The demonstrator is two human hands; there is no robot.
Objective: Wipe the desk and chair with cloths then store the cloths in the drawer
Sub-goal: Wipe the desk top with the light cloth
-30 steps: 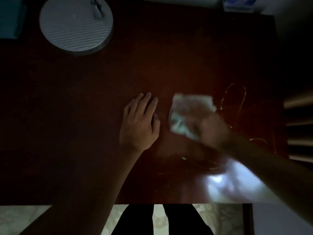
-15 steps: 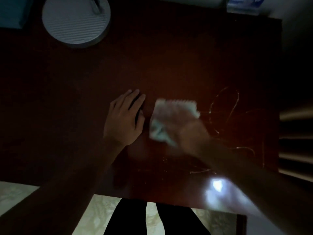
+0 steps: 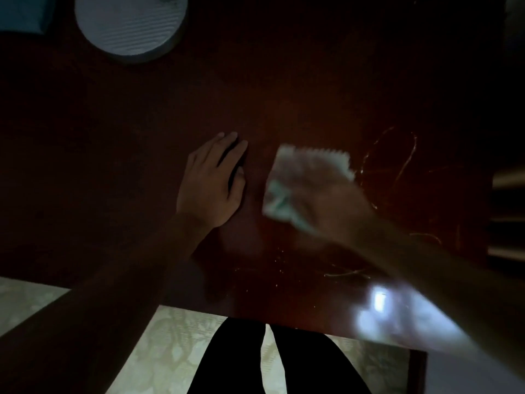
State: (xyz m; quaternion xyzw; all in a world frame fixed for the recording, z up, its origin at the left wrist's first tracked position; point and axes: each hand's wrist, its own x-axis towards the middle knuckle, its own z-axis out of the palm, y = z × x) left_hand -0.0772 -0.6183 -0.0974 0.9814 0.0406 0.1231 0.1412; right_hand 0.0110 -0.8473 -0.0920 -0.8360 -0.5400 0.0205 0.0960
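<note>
The dark reddish wooden desk [image 3: 284, 81] fills most of the dim view. My right hand [image 3: 332, 206] presses a pale crumpled cloth [image 3: 306, 169] onto the desk right of centre; both are blurred by motion, and how the fingers lie on the cloth is hard to make out. My left hand [image 3: 211, 180] lies flat on the desk just left of the cloth, fingers straight, holding nothing. Thin shiny streaks [image 3: 397, 166] mark the wood to the right of the cloth. The chair and drawer are out of sight.
A round white ribbed disc [image 3: 130, 24] sits at the desk's back left, with a teal object [image 3: 20, 15] beside it. Pale slats [image 3: 508, 217] show past the desk's right edge. Dark trouser legs [image 3: 270, 362] and patterned floor [image 3: 176, 351] lie below the near edge.
The right hand with the cloth has shifted back and forth over the desk's middle. The left hand has stayed flat beside it. The view itself has moved.
</note>
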